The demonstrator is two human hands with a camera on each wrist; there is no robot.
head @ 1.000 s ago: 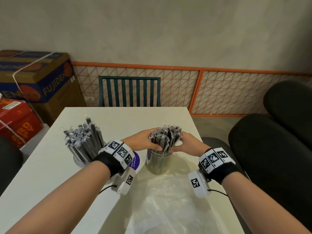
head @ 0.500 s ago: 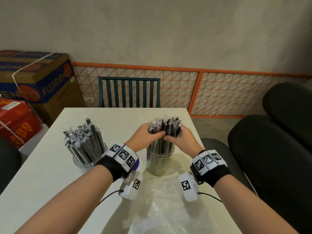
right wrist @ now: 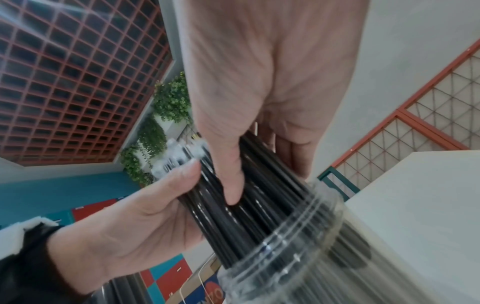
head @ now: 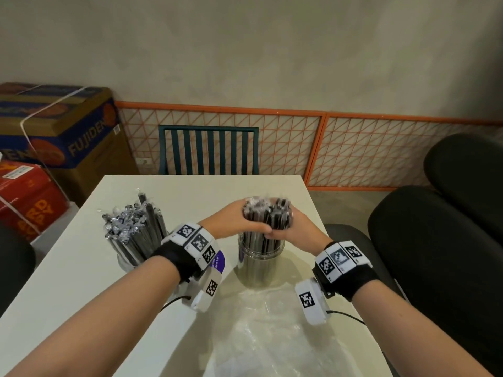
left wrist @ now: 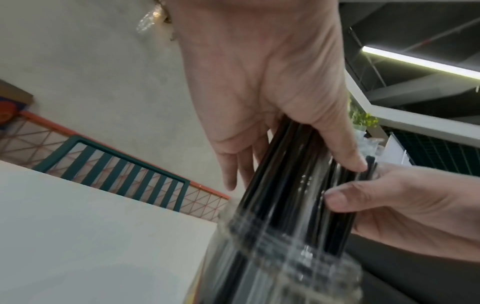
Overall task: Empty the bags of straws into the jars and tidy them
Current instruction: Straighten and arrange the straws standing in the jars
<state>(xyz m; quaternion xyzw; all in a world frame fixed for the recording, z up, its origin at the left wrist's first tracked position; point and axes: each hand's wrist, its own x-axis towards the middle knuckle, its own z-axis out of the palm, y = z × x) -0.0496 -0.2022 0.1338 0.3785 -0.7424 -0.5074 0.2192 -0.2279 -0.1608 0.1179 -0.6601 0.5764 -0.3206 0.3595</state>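
A bundle of black wrapped straws stands in a clear jar at the middle of the white table. My left hand grips the bundle from the left, my right hand from the right, both just above the jar's rim. In the left wrist view the left hand wraps the straws over the jar. The right wrist view shows the right hand round the same straws. A second jar full of straws stands to the left.
An empty clear plastic bag lies flat on the table in front of the jar. A purple label shows behind my left wrist. A teal chair stands beyond the table, cardboard boxes at the left, black seats at the right.
Both hands closed in round the straw bundle and drew it upward, so the straws stand higher out of the jar and tighter together than a second ago.
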